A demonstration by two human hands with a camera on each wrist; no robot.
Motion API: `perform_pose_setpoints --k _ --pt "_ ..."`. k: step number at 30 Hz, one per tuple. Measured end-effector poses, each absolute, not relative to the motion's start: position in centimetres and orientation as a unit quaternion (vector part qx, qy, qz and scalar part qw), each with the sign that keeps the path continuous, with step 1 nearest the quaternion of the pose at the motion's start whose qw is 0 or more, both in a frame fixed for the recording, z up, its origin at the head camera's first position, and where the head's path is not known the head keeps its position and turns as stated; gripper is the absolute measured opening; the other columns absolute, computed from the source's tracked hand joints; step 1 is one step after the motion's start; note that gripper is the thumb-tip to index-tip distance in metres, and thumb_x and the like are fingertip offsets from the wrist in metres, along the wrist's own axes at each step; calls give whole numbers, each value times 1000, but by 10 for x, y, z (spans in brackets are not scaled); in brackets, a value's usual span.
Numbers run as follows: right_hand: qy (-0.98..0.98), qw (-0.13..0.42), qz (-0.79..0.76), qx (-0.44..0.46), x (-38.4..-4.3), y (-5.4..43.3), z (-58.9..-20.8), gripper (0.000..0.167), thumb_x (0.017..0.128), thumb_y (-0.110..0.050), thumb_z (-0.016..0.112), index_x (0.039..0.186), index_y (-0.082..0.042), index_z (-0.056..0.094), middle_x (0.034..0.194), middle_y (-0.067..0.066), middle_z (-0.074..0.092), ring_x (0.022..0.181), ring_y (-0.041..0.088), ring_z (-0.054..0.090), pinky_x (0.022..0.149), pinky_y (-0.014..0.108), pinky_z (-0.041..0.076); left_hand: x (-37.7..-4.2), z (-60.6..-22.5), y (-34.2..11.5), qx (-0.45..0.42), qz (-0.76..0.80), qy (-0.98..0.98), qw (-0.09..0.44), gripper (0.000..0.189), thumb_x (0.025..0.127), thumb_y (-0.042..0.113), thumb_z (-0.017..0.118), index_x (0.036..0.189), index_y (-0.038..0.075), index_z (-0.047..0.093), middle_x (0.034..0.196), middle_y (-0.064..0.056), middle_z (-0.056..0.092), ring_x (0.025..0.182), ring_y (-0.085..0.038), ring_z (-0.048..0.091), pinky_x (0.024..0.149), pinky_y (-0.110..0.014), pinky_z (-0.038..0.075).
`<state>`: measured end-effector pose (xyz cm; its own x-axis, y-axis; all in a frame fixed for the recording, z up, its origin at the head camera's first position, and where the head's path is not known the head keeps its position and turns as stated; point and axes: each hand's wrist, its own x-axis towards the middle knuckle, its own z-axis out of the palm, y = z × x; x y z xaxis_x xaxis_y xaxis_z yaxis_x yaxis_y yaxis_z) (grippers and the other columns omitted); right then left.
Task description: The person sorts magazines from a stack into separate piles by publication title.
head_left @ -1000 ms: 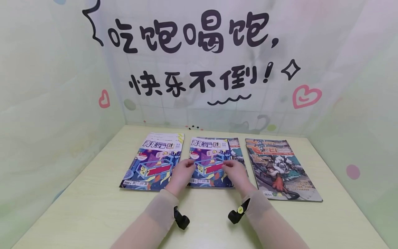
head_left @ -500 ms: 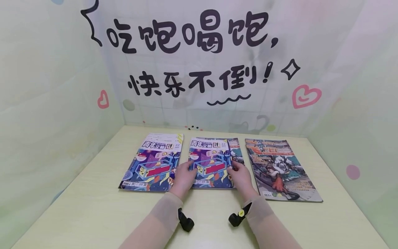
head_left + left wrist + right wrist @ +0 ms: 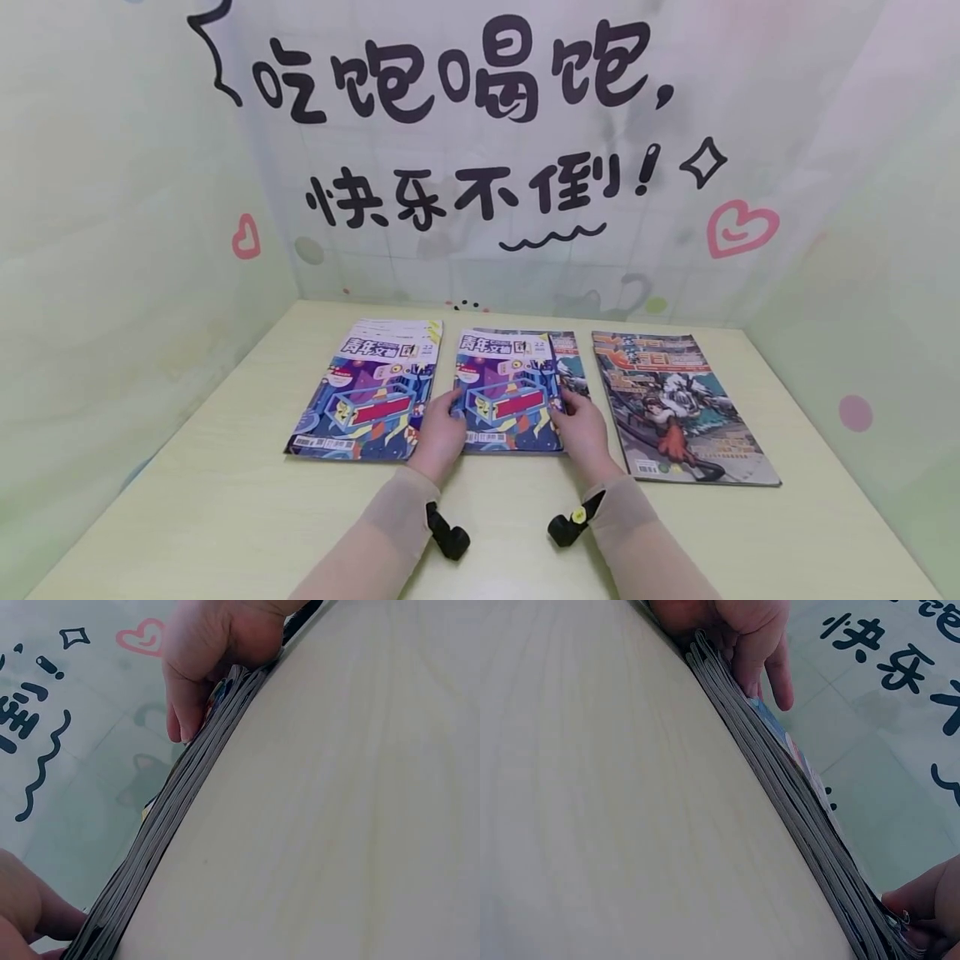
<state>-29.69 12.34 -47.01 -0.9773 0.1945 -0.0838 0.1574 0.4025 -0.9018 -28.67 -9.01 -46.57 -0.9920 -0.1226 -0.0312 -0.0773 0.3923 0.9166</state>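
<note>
A middle stack of magazines (image 3: 510, 392), topped by a purple cover with a red bar, lies on the table between both hands. My left hand (image 3: 442, 425) holds its left edge, and my right hand (image 3: 579, 425) holds the right edge, near the front corners. In the left wrist view, the stack's layered grey page edges (image 3: 187, 784) lie close along the tabletop, with the right hand (image 3: 225, 645) at the far end, thumb side over the cover. The right wrist view has the left hand (image 3: 754, 637) at the far corner. The undersides of the fingers are hidden.
A purple-covered pile of magazines (image 3: 367, 400) lies left of the hands. On the right are dark magazines (image 3: 678, 408) with an orange title. Another dark magazine (image 3: 572, 367) sticks out from under the middle stack. Printed cloth walls (image 3: 480, 275) enclose the table (image 3: 187, 500).
Both hands have slid from fingertips over the cover to the stack's sides and now grip its edges. The camera has tilted slightly; the stacks stay in place.
</note>
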Motion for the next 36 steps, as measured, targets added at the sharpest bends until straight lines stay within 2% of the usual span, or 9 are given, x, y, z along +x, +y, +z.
perform_pose_setpoints --k 3,10,15,21,28,36 --pt "-835 15 540 -108 -297 123 -472 49 95 -12 57 141 -2 46 133 19 54 109 26 56 89 41 51 -287 -465 -90 75 -558 -826 11 53 90 -5 46 142 3 44 148 -18 37 138 -35 29 113 -51 24" --pt "-840 19 531 -106 -297 122 -473 48 95 -12 57 141 -2 46 140 18 49 124 30 49 100 47 44 -286 -465 -89 97 -576 -812 -2 54 92 -2 46 145 4 39 151 -16 33 139 -34 28 113 -50 24" --pt "-840 16 531 -109 -297 122 -473 48 95 -12 56 141 -2 47 142 18 47 130 32 44 104 48 40 -285 -466 -90 92 -579 -810 -7 53 93 -1 44 145 3 39 151 -17 32 139 -34 27 113 -50 23" --pt "-840 14 531 -111 -297 122 -474 48 95 -13 56 141 -3 47 143 18 46 132 33 41 105 49 38 -285 -467 -90 75 -571 -817 15 48 96 4 42 145 7 41 150 -14 35 138 -33 29 113 -49 25" --pt "-836 12 538 -112 -300 124 -476 48 95 -13 56 142 -4 46 144 17 45 131 32 42 104 49 39 -285 -464 -88 61 -576 -815 33 49 96 3 43 144 7 42 150 -13 35 138 -31 31 113 -48 26" --pt "-826 20 551 -115 -299 123 -475 46 97 -14 54 142 -6 46 140 16 48 120 28 50 97 45 47 -286 -463 -88 59 -591 -804 24 50 97 5 43 146 7 38 151 -12 35 138 -31 32 112 -48 27"
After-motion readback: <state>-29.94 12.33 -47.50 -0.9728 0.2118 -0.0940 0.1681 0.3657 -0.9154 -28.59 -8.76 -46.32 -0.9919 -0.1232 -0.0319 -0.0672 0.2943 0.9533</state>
